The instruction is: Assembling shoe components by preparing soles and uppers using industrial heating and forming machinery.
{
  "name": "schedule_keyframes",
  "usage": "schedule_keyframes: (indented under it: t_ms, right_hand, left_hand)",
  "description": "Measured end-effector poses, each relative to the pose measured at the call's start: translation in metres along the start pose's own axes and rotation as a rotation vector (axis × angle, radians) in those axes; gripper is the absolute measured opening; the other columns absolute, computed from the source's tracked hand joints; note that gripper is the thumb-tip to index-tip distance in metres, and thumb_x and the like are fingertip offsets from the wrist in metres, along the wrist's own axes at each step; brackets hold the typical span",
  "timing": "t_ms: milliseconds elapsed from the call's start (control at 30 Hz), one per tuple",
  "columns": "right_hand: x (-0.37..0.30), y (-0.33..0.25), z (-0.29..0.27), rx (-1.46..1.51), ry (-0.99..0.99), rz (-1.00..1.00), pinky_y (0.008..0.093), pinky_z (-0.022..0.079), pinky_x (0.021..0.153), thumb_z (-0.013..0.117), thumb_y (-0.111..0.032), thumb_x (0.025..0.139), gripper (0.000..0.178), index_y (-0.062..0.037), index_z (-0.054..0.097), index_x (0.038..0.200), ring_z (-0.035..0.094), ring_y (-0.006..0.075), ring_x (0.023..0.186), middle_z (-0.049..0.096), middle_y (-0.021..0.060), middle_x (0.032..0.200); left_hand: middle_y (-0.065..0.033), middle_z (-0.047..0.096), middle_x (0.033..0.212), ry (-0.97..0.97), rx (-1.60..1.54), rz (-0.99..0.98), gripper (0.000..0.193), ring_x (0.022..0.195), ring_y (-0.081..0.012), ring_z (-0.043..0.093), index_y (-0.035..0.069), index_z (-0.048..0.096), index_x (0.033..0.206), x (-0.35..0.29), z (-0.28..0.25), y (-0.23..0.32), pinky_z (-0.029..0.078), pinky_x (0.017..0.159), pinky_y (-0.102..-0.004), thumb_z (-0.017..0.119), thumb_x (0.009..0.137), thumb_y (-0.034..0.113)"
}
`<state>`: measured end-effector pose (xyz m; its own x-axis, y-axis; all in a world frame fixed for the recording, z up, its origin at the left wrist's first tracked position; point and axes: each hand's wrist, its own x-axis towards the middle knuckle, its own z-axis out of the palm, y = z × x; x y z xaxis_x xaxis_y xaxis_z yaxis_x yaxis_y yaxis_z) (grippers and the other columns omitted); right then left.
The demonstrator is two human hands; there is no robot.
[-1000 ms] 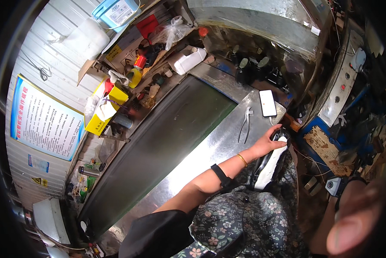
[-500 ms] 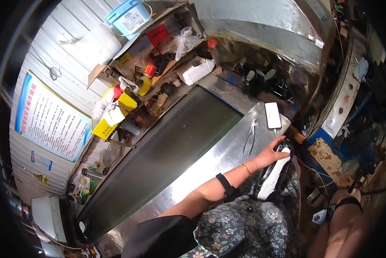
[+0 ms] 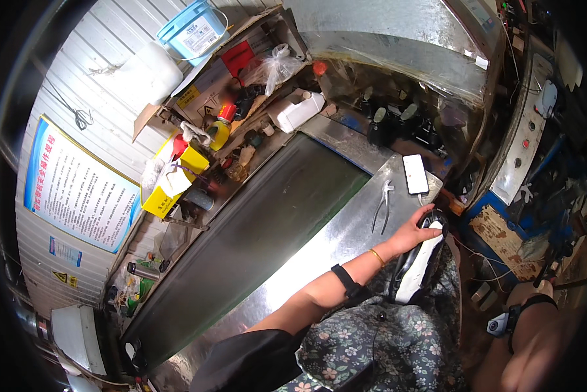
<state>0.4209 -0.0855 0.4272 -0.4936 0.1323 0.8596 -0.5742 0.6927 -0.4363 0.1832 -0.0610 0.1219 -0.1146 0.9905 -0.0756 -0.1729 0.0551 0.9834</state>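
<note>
My left hand (image 3: pixel 419 235) grips the toe end of a black shoe (image 3: pixel 421 269), with the thumb on its long white underside and the fingers round the far edge. The shoe lies slanted against my flowered apron (image 3: pixel 365 346). At the far right, low down, is my right hand (image 3: pixel 530 291), beside dark clutter; its fingers are too dim to read, and I cannot make out anything in them. A pair of pliers (image 3: pixel 386 204) and a white-screened phone (image 3: pixel 415 175) rest on the metal table (image 3: pixel 332 245), just beyond my left hand.
A dark conveyor belt (image 3: pixel 254 228) runs along the table. Behind it a shelf carries a yellow box (image 3: pixel 176 179), a white jug (image 3: pixel 298 110) and a blue bucket (image 3: pixel 193 31). Several black shoes (image 3: pixel 407 124) stand under a metal hood (image 3: pixel 398 49). A control panel (image 3: pixel 519 157) is at right.
My right forearm and hand have shifted slightly to the right. The left hand keeps its hold on the shoe, and the whole view has moved a little.
</note>
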Motion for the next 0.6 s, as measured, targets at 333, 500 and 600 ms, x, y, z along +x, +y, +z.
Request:
schedule_keyframes:
  t_ms: [333,500,600]
  right_hand:
    - [-0.0038,0.0025,0.0008,0.009,0.012,0.005,0.0308,0.048,0.084,0.055,-0.005,0.088,0.02,0.0027,0.062,0.105,0.061,0.0185,0.094,0.064,0.0114,0.104]
    - [-0.0054,0.004,0.0011,0.019,0.021,0.004,0.0304,0.048,0.083,0.055,-0.004,0.088,0.019,0.0026,0.062,0.104,0.061,0.018,0.093,0.064,0.011,0.103]
    - [-0.0059,0.0041,0.0003,0.022,0.021,0.004,0.0302,0.049,0.082,0.055,-0.003,0.088,0.018,0.0025,0.062,0.103,0.061,0.0178,0.092,0.065,0.0108,0.103]
  left_hand:
    - [-0.0074,0.05,0.133,0.033,0.072,0.026,0.079,0.118,-0.0153,0.049,0.008,0.032,0.147,0.0,-0.0003,0.0002,0.038,0.102,-0.0291,0.076,0.084,0.023]
    - [-0.0122,0.045,0.139,-0.005,-0.026,-0.033,0.083,0.127,-0.0201,0.043,0.005,0.029,0.148,-0.0011,-0.0003,0.0035,0.033,0.108,-0.0315,0.076,0.082,0.023]
    - [-0.0119,0.045,0.139,0.0,-0.024,-0.047,0.082,0.127,-0.0196,0.043,0.006,0.029,0.148,-0.0021,-0.0006,0.0048,0.033,0.108,-0.0313,0.076,0.082,0.022]
